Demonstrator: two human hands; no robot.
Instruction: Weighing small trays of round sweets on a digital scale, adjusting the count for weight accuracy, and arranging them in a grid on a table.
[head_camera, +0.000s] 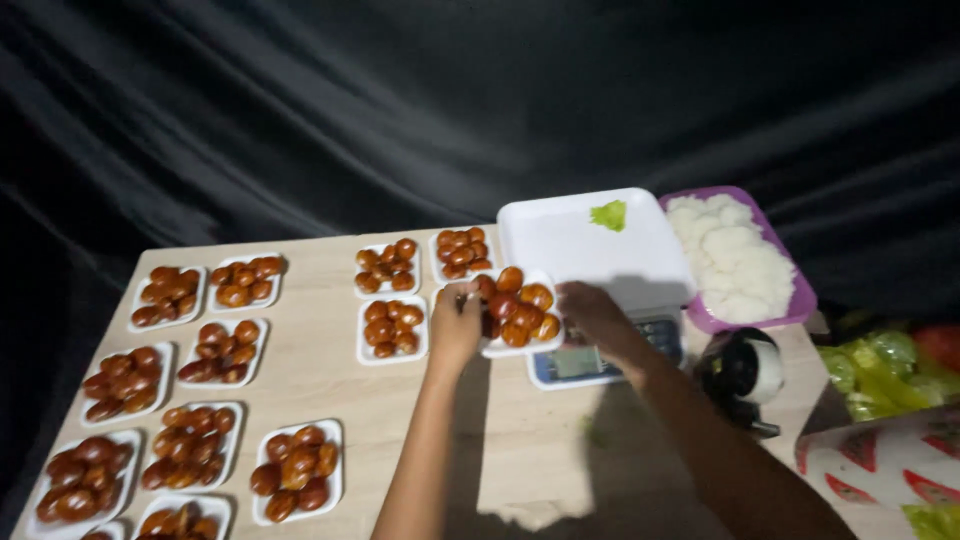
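The fingers (470, 296) of the left hand (456, 322) are blurred where they meet the small tray of brown fruit (517, 310), so the grip cannot be told. The right hand (592, 315) hides part of the scale (600, 362), whose display is unreadable. Bottom-edge trays (180, 520) and the patterned roll (880, 465) are cut off.

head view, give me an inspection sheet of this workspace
surface: light wooden table, dimly lit
job's things: small white tray of brown glossy fruits held between both hands beside a digital scale with a large white tray on it
clutter: many filled white trays in rows at left; purple tray of white chunks; black tape dispenser; patterned wrap roll
grips: left hand and right hand each grip a tray edge
cables: nothing seen
surroundings: black cloth backdrop
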